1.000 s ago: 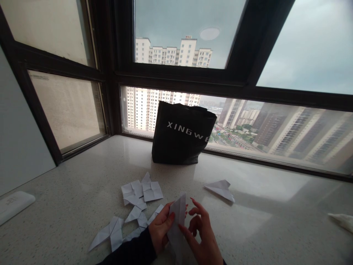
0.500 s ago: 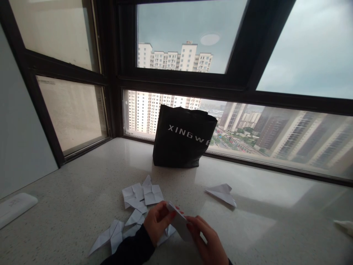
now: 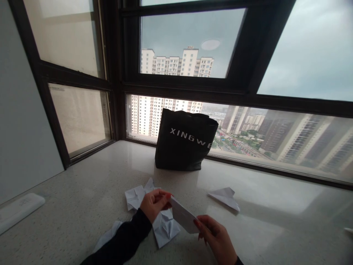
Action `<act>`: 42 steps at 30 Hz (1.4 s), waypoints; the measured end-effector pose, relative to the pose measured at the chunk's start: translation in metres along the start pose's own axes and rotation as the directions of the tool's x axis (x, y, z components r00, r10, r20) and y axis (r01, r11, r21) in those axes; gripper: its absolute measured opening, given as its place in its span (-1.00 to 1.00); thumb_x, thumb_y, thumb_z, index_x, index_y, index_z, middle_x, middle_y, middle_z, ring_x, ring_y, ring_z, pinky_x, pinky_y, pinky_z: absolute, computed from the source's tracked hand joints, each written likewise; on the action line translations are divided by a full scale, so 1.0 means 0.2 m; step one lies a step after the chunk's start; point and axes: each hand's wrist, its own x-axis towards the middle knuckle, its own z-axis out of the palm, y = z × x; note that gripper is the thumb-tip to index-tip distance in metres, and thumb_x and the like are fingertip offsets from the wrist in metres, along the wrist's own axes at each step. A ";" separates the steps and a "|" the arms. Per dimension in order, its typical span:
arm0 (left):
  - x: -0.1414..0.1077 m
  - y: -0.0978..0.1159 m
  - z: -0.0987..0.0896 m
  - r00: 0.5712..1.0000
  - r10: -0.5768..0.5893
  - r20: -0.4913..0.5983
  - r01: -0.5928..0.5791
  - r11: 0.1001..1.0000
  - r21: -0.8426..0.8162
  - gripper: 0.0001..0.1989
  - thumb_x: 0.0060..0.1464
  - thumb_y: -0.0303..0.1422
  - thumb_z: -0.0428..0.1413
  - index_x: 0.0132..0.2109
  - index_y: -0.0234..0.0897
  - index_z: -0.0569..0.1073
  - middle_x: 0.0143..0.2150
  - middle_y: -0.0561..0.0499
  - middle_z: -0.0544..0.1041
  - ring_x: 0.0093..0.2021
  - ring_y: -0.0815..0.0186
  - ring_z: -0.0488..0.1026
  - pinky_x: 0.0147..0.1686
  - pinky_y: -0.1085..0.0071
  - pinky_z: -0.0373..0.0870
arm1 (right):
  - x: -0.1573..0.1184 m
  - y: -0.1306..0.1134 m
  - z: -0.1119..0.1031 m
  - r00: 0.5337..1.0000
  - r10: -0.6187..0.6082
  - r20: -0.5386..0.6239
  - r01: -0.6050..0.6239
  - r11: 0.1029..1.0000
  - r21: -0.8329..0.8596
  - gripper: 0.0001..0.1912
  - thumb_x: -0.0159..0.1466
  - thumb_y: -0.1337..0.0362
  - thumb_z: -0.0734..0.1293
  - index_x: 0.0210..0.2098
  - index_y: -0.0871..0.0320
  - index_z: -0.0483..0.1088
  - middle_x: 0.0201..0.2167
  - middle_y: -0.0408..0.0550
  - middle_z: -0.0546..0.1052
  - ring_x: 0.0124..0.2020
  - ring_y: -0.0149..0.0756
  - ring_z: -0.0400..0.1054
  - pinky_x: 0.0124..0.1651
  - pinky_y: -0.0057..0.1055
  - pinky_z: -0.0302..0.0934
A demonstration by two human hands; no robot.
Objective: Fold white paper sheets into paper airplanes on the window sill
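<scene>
While left hand [image 3: 153, 204] pinches paper [image 3: 184, 218], right hand [image 3: 216, 232] likewise.

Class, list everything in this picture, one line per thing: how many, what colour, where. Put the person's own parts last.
Counter: 1, pale speckled, across the foreground
Held paper: 1, white, between both hands
Folded papers: several, partly hidden, white, around the left arm
Pointed folded paper: 1, white, right of the others
Bag: 1, black with pale lettering, before the window
Rounded slab: 1, white, left edge
Cut-off object: 1, whitish, right edge
Panel: 1, pale grey, far left
Window frames: several, dark, behind
Buildings: several, cream and brown, outside
Left hand: 1, red nails, dark sleeve, centre
Right hand: 1, red nails, lower right of centre
</scene>
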 end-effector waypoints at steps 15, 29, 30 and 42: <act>0.43 -0.10 -0.30 0.942 -0.158 -0.296 0.321 0.683 0.657 -0.75 0.06 -0.35 -0.03 -0.09 -0.30 0.27 -0.10 -0.04 0.33 -0.20 0.28 0.35 -0.26 0.24 0.32 | 0.05 0.07 -0.02 0.992 0.127 -0.006 -0.125 0.985 0.121 -0.69 -0.02 0.05 0.28 -0.49 0.20 0.37 -0.72 -0.24 0.29 -0.70 -0.46 0.16 -0.65 -0.54 -0.01; 0.33 0.22 -0.33 0.940 0.292 -0.177 -0.236 0.930 0.281 -0.59 0.03 -0.15 -0.15 -0.02 -0.29 0.10 -0.27 -0.02 0.45 -0.32 0.33 0.43 -0.38 0.45 0.38 | 0.04 0.04 -0.02 0.991 0.131 -0.035 -0.124 0.981 0.152 -0.68 -0.02 0.05 0.29 -0.48 0.22 0.40 -0.71 -0.22 0.32 -0.70 -0.46 0.17 -0.65 -0.54 0.01; 0.30 0.21 -0.29 0.944 0.302 -0.130 -0.258 0.925 0.278 -0.57 0.03 -0.13 -0.16 -0.01 -0.29 0.11 -0.30 -0.02 0.46 -0.35 0.33 0.43 -0.42 0.46 0.37 | 0.04 0.03 -0.02 0.990 0.132 -0.043 -0.125 0.981 0.146 -0.67 -0.03 0.04 0.28 -0.48 0.22 0.40 -0.71 -0.22 0.32 -0.70 -0.46 0.17 -0.66 -0.54 0.01; 0.02 0.14 0.09 0.839 0.231 0.493 -0.511 0.648 0.565 -0.89 -0.11 -0.31 0.08 -0.36 -0.22 0.39 -0.50 0.16 0.46 -0.59 0.47 0.29 -0.56 0.57 0.16 | 0.00 -0.03 -0.01 0.991 -0.117 -0.064 0.093 0.952 -0.291 -0.78 0.04 0.16 0.21 -0.51 0.13 0.42 -0.56 -0.08 0.49 -0.49 -0.24 0.34 -0.42 -0.44 0.20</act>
